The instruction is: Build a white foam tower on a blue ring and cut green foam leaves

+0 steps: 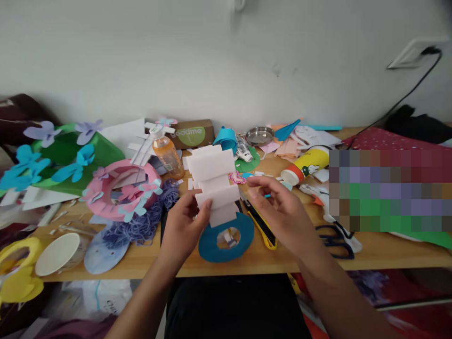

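Observation:
My left hand (187, 221) grips a white folded paper piece (215, 165) by its lower left edge, thumb on top and fingers behind. The paper has several stepped panels and stands above the table. Just right of it, my right hand (277, 205) hovers with fingers curved and apart, and nothing visible in them. Below the paper lies a flat blue paper ring (208, 245). A yellow and black utility knife (263, 228) rests between the ring and my right hand. Dark-handled scissors (335, 242) lie beside my right wrist, partly under a white scrap.
Left are a pink paper ring with butterflies (93, 202), purple yarn (141, 221), a white paper cup (58, 254) and an orange drink bottle (167, 153). Behind stand a brown box (192, 133) and a metal dish (260, 135). A yellow cup (309, 162) lies right.

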Tool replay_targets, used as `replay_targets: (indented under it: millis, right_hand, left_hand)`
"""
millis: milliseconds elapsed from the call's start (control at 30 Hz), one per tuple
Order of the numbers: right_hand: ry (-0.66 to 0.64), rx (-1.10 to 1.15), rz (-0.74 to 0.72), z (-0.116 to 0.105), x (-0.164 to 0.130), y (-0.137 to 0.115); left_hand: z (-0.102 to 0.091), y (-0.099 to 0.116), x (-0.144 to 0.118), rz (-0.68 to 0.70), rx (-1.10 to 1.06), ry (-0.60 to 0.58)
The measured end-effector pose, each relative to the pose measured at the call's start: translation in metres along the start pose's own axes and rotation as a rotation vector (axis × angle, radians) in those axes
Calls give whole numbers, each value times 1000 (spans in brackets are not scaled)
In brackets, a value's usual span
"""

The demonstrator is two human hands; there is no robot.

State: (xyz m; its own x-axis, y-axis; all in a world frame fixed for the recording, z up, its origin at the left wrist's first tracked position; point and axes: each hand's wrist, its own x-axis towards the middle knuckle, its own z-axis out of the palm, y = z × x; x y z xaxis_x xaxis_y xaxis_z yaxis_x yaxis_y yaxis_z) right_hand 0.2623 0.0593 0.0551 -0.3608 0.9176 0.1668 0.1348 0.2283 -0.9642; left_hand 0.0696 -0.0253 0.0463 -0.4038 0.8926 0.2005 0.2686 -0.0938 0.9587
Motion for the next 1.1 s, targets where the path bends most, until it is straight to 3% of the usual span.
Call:
replay_targets:
  millis: [133,267,400,500,567,633,667,700,800,900,1100]
  right_hand:
    - [264,-243,-246,10,-24,22]
    - [284,-413,-510,37,-57,56]
    - [219,-483,-509,64,-80,86]
    - [228,-438,-473,79,-85,99]
    - [247,-416,-468,85,-85,102]
    - [251,-401,-479,91,-83,105]
    - [250,-392,-491,93,-82,106]
    - [248,-382,-506,96,-80,108]
    - [238,-348,-550,105,-73,116]
    - [241,-312,-573,113,-66,123]
    - [195,-250,-472,106,-68,121]
  left_hand:
    - [4,-10,5,137,117,142]
    - [16,-14,2,252,269,230]
    - [30,-10,-16,276,321,250]
    - [32,-17,-36,371,348,304]
    - [26,-29,-46,461,347,428]
    - [15,-45,-47,452,336,594]
    - [10,-53,-45,393,278,553]
    - [5,-60,-41,324,187,430]
    - [-3,-76,-29,270,124,202]
    - [0,-88,-30,229,121,140]
    - [11,-106,-64,161,59,125]
